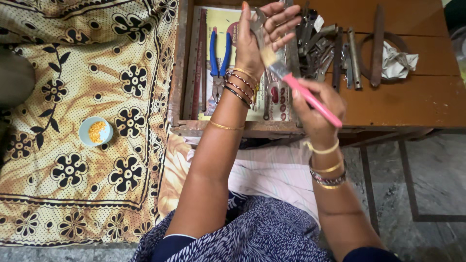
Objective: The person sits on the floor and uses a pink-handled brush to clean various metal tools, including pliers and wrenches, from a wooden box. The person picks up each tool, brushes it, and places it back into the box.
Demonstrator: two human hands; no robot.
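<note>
Centrally, the left hand (259, 36) is gripping a grey metal wrench (257, 24), its fingers curled around the shank so that the tool is standing nearly upright above the wooden table (412, 97). The right hand (318, 106) is closing firmly around the pink handle of a paintbrush (301, 90), whose pale bristles are touching the lower part of the wrench, just beside the left palm. Both wrists are carrying bangles.

Behind the hands, a pair of blue-handled pliers (219, 60) is lying on a printed sheet, and a heap of metal tools (323, 51) is resting further right, beside a ring-shaped part and a crumpled white cloth (398, 63). To the left, a small blue bowl (95, 131) holding something yellow is sitting on a floral patterned cloth (73, 87), well apart from the table.

As a judgement, the brushing of the wrench is under way rather than finished: the bristles are in contact with only one part of the tool, and no difference between treated and untreated metal is showing clearly. Whether the pliers or the heaped tools are already brushed cannot be told, so most of the pile is probably waiting.
</note>
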